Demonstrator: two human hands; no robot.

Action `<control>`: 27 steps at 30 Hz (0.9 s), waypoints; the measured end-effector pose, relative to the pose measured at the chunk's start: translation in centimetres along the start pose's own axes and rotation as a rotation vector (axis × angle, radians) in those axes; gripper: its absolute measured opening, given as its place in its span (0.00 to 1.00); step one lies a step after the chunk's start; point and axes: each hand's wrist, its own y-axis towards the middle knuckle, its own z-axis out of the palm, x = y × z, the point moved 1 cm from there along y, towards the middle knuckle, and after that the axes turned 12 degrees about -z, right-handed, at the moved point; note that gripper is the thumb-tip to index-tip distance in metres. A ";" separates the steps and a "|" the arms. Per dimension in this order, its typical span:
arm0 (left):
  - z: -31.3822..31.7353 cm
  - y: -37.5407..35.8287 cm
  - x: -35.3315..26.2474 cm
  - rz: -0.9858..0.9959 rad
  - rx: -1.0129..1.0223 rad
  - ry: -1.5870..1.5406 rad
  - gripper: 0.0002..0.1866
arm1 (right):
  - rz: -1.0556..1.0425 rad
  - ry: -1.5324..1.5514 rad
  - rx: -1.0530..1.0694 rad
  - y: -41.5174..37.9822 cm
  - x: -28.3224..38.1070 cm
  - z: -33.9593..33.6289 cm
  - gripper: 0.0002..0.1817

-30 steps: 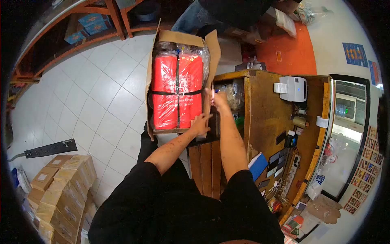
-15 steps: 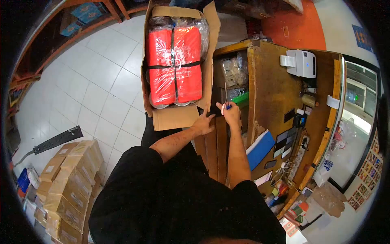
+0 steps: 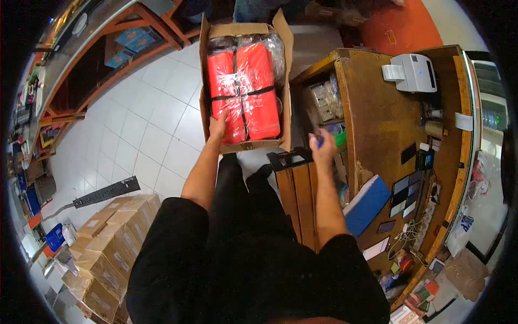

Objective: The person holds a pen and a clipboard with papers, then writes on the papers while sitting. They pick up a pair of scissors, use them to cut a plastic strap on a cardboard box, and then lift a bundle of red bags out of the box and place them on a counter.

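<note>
An open cardboard box (image 3: 287,81) holds a red bundle (image 3: 261,116) in clear plastic, crossed by black straps. More clear-wrapped items (image 3: 276,56) lie beneath and beside it. My left hand (image 3: 217,128) grips the bundle's lower left side, its thumb lying on top and the other fingers mostly hidden. Off the box's lower right, my right hand (image 3: 322,148) is closed around a pair of scissors (image 3: 320,141). Their blue handle shows between the fingers, while the blades are smeared by motion.
On the right stands a wooden counter (image 3: 372,119) with a white label printer (image 3: 414,73), phones, cables and a blue folder (image 3: 368,204). Below the box is a brown slatted piece (image 3: 302,189). Taped cartons (image 3: 116,243) are stacked at lower left, beside a dark flat bar (image 3: 108,191).
My left hand has moved from the box's lower right corner to the bundle's left side. The scissors in my right hand have swung slightly down and right. The near flap no longer lies outward.
</note>
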 end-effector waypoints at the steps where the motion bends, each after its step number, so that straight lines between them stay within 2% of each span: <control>1: -0.2 1.4 0.2 -0.149 0.206 0.068 0.50 | 0.039 0.013 -0.113 0.5 0.1 -2.4 0.16; 2: -0.3 1.9 0.2 -0.302 0.412 0.136 0.55 | -0.019 -0.210 -0.239 -0.3 -3.9 -3.4 0.17; 3: -0.5 1.5 -0.8 -0.294 0.407 0.128 0.55 | 0.211 -0.272 -0.239 -0.4 -6.1 -5.7 0.17; 5: -1.2 0.0 -3.5 -0.150 0.283 0.345 0.57 | 0.453 -0.432 -0.195 -0.4 -10.0 -9.8 0.19; 6: 0.2 1.8 -1.5 -0.175 0.390 0.264 0.57 | 0.486 -0.528 -0.129 -0.5 -11.3 -11.3 0.20; 7: -0.1 1.2 -2.5 -0.169 0.386 0.257 0.57 | 0.520 -0.625 -0.060 -0.6 -12.3 -12.6 0.21; 8: -0.8 -0.5 -4.3 -0.158 0.279 0.375 0.57 | 0.513 -0.623 -0.068 -0.5 -13.3 -13.8 0.21; 9: -1.5 -2.5 -6.4 -0.149 0.169 0.490 0.57 | 0.600 -0.459 0.045 -0.2 -14.2 -14.7 0.23; 10: -1.9 -4.5 -8.5 0.111 0.042 0.557 0.52 | 0.683 -0.294 0.160 0.1 -15.2 -15.5 0.25; 11: -2.1 -6.0 -10.3 0.293 -0.042 0.561 0.40 | 0.676 -0.293 0.158 0.2 -16.6 -16.0 0.25; 13: 0.6 -4.8 -10.1 0.662 -0.067 0.644 0.29 | 0.617 -0.470 0.363 -0.1 -19.0 -16.1 0.27; 14: 1.7 -4.2 -10.3 0.567 0.107 0.665 0.23 | 0.623 -0.465 0.362 0.0 -19.6 -16.3 0.27; 15: 2.5 -3.7 -10.5 0.571 0.108 0.672 0.23 | 0.655 -0.437 0.484 0.1 -20.3 -16.4 0.28; 16: 3.0 -3.5 -11.2 0.396 0.107 0.629 0.23 | 0.681 -0.411 0.603 0.4 -20.6 -16.4 0.30; 17: 3.2 -3.4 -12.1 0.223 0.101 0.577 0.24 | 0.677 -0.408 0.595 0.7 -19.6 -16.4 0.30; 18: 3.3 -3.3 -12.8 0.170 0.104 0.579 0.28 | 0.685 -0.507 0.457 0.6 -18.4 -16.5 0.29; 19: 3.0 -3.2 -13.5 0.181 0.102 0.580 0.28 | 0.697 -0.603 0.318 0.8 -16.1 -16.5 0.29; 20: 2.8 -3.2 -14.0 0.125 0.185 0.666 0.30 | 0.702 -0.598 0.312 1.3 -13.3 -16.5 0.29; 21: 2.7 -3.2 -14.4 0.068 0.268 0.751 0.33 | 0.699 -0.612 0.182 2.2 -10.0 -16.7 0.27; 22: 3.2 -2.1 -13.4 0.076 0.249 0.712 0.34 | 0.694 -0.624 0.051 2.6 -8.1 -16.8 0.25; 23: 3.3 -1.3 -13.4 0.090 0.247 0.714 0.34 | 0.701 -0.618 0.039 2.1 -7.8 -16.5 0.25; 25: 3.8 0.3 -13.2 0.021 0.447 0.538 0.31 | 0.413 -0.471 -0.182 0.5 -7.1 -16.6 0.18; 26: 6.3 4.1 -9.6 0.038 0.517 0.281 0.25 | 0.419 -0.466 -0.196 -0.2 -6.4 -16.6 0.18; 27: 5.6 4.2 -10.4 0.055 0.517 0.285 0.25 | 0.344 -0.404 -0.270 -0.9 -5.5 -16.5 0.15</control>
